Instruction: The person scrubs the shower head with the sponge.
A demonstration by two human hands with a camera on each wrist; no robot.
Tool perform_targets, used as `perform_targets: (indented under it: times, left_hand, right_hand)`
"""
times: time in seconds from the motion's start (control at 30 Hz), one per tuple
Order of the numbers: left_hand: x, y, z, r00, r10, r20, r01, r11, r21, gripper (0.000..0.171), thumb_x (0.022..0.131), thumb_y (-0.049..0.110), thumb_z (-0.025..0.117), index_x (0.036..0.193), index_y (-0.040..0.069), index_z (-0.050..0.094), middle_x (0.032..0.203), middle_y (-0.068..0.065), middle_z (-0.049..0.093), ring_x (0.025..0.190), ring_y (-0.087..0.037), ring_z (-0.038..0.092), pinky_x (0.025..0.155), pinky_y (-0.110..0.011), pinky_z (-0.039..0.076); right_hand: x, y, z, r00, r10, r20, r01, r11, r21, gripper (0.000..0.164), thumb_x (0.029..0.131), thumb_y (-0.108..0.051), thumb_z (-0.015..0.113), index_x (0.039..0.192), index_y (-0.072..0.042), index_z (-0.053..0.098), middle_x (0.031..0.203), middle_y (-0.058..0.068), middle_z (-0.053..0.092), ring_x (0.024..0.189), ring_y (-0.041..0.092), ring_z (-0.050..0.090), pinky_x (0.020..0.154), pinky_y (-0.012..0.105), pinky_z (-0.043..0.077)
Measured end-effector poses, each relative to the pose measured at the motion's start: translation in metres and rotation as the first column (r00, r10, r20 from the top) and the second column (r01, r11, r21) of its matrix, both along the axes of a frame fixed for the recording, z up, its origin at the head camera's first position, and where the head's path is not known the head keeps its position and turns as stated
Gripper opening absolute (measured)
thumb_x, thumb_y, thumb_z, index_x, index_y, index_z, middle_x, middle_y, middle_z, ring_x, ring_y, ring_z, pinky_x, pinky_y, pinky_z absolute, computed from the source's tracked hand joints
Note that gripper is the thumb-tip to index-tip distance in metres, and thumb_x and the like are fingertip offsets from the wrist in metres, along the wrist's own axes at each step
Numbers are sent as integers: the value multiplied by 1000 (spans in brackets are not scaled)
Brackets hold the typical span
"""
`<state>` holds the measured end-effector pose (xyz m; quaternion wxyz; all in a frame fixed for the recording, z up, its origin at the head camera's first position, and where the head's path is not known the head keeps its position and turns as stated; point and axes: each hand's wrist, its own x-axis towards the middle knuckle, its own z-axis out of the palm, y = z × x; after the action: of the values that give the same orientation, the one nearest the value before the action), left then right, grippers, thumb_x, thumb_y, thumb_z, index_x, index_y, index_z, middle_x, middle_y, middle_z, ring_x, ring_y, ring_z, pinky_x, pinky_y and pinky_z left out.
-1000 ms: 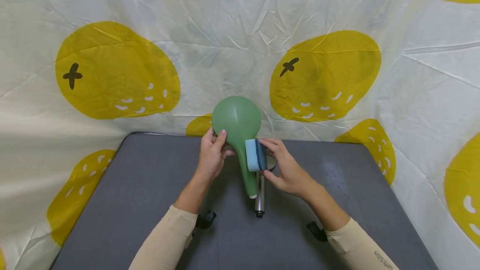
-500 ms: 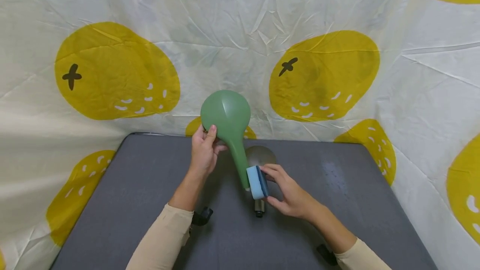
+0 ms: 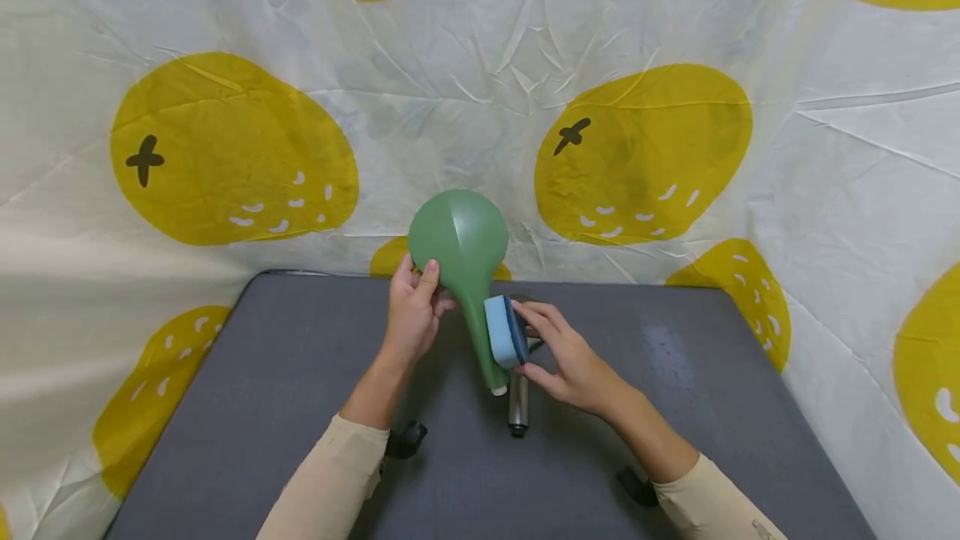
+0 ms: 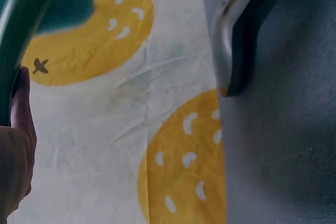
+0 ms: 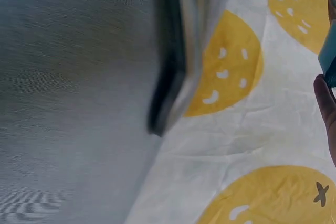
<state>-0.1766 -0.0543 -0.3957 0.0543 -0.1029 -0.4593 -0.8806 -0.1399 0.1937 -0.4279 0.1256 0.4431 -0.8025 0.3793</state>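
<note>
My left hand (image 3: 411, 315) grips a green handheld shower head (image 3: 459, 240) by the side of its round head, thumb over the near face. Its handle slants down to a white tip. Between the thumb and fingers of my right hand (image 3: 573, 361) is a light blue sponge (image 3: 500, 332) with a dark blue scouring side, its light face against the handle. In the left wrist view, the green handle (image 4: 18, 30) crosses in front of the blurred sponge (image 4: 71, 3). Only an edge of the sponge (image 5: 329, 56) shows in the right wrist view.
A silver shower head (image 3: 517, 407) lies on the dark grey table (image 3: 300, 373) below my hands, its head mostly hidden. Behind the table hangs a white cloth (image 3: 450, 65) printed with yellow fruit. Black wrist mounts (image 3: 408, 440) stick out from both sleeves.
The sponge slid down to the end of the handle, then came back up to its lower middle. The green shower head shifted left and up, then slightly back right and down.
</note>
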Motion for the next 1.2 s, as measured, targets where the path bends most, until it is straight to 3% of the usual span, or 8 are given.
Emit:
perform_targets:
  times: [0.13, 0.33, 0.5, 0.63, 0.77, 0.9, 1.07, 1.2]
  left_hand:
    - [4, 4, 0, 999, -29, -42, 26, 998, -57, 40, 111, 10, 43, 147, -3, 34, 113, -3, 69, 87, -14, 75, 63, -31, 64]
    - [5, 8, 6, 998, -21, -59, 19, 999, -35, 37, 111, 8, 43, 145, -4, 34, 114, -4, 68, 89, -15, 75, 64, -32, 65]
    - [4, 10, 10, 1000, 21, -17, -22, 998, -64, 35, 109, 4, 43, 143, -1, 35, 115, -7, 64, 85, -14, 74, 59, -30, 63]
    - [1, 9, 8, 997, 78, 24, -75, 990, -121, 33, 108, 4, 47, 139, 1, 38, 116, -11, 62, 83, -13, 71, 55, -27, 61]
    - [-3, 6, 4, 990, 135, 38, -128, 981, -144, 31, 107, 5, 50, 137, 1, 40, 116, -15, 63, 83, -13, 72, 52, -26, 60]
    - [-7, 4, 4, 987, 155, 41, -147, 978, -147, 30, 108, 4, 50, 136, 2, 40, 113, -15, 63, 82, -12, 73, 54, -26, 60]
    - [-8, 1, 4, 988, 136, 70, -128, 985, -114, 26, 109, 6, 46, 135, 6, 40, 106, -10, 64, 77, -13, 72, 55, -25, 58]
    - [-7, -1, 6, 993, 87, 85, -80, 993, -82, 32, 111, 10, 40, 143, 11, 37, 116, -12, 62, 86, -16, 71, 62, -27, 58]
  right_hand:
    - [-10, -2, 14, 997, -70, -27, 69, 997, -29, 77, 97, -15, 74, 158, 0, 30, 149, 19, 42, 128, 28, 53, 99, 48, 58]
    - [-20, -3, 31, 984, -149, -97, 146, 988, -43, 71, 103, -39, 61, 158, -3, 34, 146, 21, 43, 127, 34, 53, 100, 51, 55]
    - [-21, -2, 35, 971, -193, -143, 195, 981, 0, 76, 93, -17, 79, 157, -7, 39, 144, 21, 45, 127, 34, 53, 97, 51, 55]
    - [-20, 0, 33, 962, -162, -218, 179, 982, 62, 87, 79, -4, 88, 155, -8, 46, 143, 22, 46, 127, 34, 53, 95, 50, 56]
    - [-11, 3, 31, 955, -95, -281, 143, 978, 155, 86, 77, -9, 90, 153, -13, 50, 143, 21, 49, 125, 34, 53, 90, 46, 57]
    - [3, 8, 21, 947, -19, -321, 101, 966, 240, 85, 75, -11, 92, 151, -14, 54, 143, 21, 51, 127, 34, 51, 92, 45, 54]
    - [14, 14, 6, 945, 25, -327, 77, 952, 297, 83, 74, -12, 93, 149, -15, 56, 142, 20, 52, 129, 33, 50, 100, 49, 54]
    - [13, 16, 0, 952, 0, -305, 96, 949, 299, 83, 76, -12, 93, 150, -15, 55, 143, 20, 51, 129, 33, 50, 100, 50, 53]
